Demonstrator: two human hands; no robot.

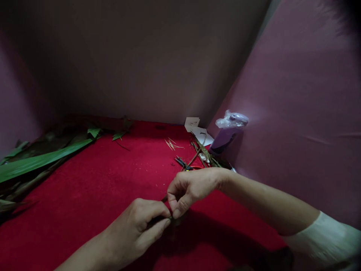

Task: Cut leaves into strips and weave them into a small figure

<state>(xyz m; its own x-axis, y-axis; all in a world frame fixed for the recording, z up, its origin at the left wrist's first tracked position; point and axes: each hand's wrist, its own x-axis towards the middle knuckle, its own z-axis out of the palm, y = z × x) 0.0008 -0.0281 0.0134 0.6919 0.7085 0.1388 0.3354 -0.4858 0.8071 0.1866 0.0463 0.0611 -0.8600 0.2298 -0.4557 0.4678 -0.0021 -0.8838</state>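
My left hand (138, 229) and my right hand (188, 190) meet over the red cloth (93, 195) near the front. Both are closed in a pinch on a thin dark green leaf strip (169, 219) between the fingertips. Most of the strip is hidden by my fingers. My right arm comes in from the lower right with a white sleeve (327, 237) at its end.
Long green leaves (36, 162) lie in a pile at the left. A purple bottle (227, 135) wrapped in plastic leans on the right wall, with scissors (184, 164), leaf scraps, thin sticks (172, 144) and white paper slips (197, 130) beside it. Purple walls enclose the space.
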